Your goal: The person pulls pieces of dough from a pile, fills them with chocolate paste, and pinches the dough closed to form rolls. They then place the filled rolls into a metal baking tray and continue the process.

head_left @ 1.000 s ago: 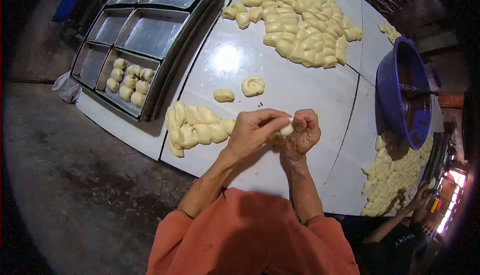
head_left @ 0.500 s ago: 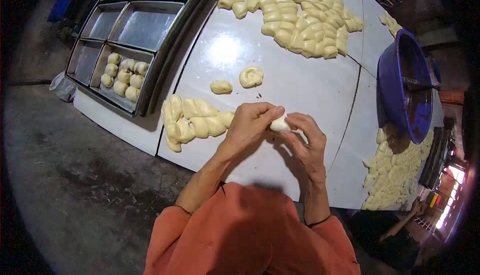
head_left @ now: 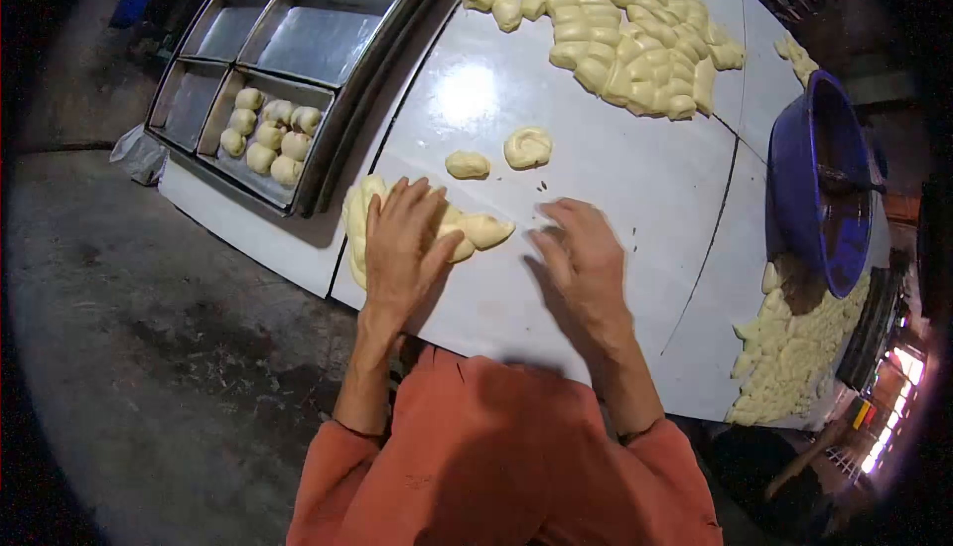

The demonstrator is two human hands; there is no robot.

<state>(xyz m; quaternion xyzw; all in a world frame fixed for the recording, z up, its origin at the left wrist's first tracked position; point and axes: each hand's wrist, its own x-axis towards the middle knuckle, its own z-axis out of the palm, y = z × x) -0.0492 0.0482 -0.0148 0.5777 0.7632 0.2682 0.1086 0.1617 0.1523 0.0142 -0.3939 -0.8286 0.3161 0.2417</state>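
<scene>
Pale yellow, the near dough (head_left: 482, 229) lies on the white table (head_left: 645, 184), an uneven strip with a pointed end towards the right hand (head_left: 588, 266); the left hand (head_left: 397, 250) rests over its middle, palm down, fingers open and slightly spread, thumb apart and touching the dough; whether anything lies beneath that palm I cannot tell. The right hand is to the right of the near dough and apart from it, low over the table; its fingers are half bent, thumb and forefinger parted, with nothing visible between them; whether it touches the table I cannot tell.

Just beyond the near dough is an oval piece (head_left: 468, 165); the round piece (head_left: 527, 148) sits further to its right, with a faint coil on top; dark specks (head_left: 542, 187) are scattered beyond the strip's pointed end. Left of the near dough and further off stand the metal tins (head_left: 320, 35); the nearest tin on their right side holds a cluster of pale balls (head_left: 269, 135). Far beyond the near dough spreads the big dough (head_left: 635, 45), in many joined lumps; well to its right are the purple bowl (head_left: 794, 164), with brown contents and a dark-handled tool (head_left: 849, 181), and the flat dough (head_left: 794, 352).
</scene>
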